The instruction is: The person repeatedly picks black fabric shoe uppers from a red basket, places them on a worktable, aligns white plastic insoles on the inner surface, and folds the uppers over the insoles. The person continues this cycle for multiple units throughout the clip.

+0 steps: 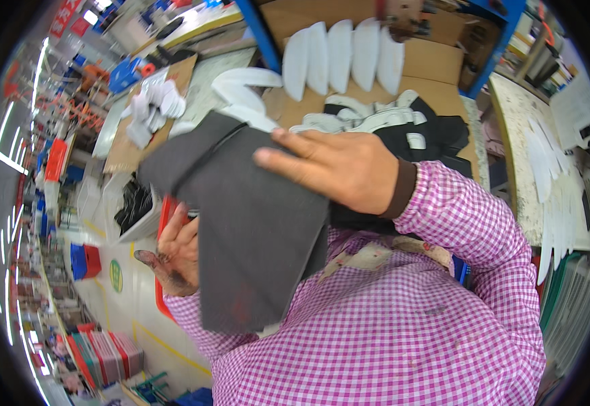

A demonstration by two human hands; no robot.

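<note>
A dark grey fabric piece (261, 223), shaped like a cut boot upper with a black line across its narrow end, is raised in front of my chest. My right hand (349, 166) grips its upper right edge, two fingers stretched over the surface; the thumb is hidden. Left of the piece, my left hand (178, 254) shows dark-stained skin and fingers apart, partly covered by the fabric. Beyond the right hand, black pieces with white patches (437, 132) lie heaped on the cardboard-covered bench.
White curved pieces (341, 57) stand in a row at the back, below a machine head (403, 17) in a blue frame. Loose white pieces (154, 108) lie on the left bench. A bin of black pieces (136, 206) and a red crate (163, 298) are at left; a side table (521, 135) stands right.
</note>
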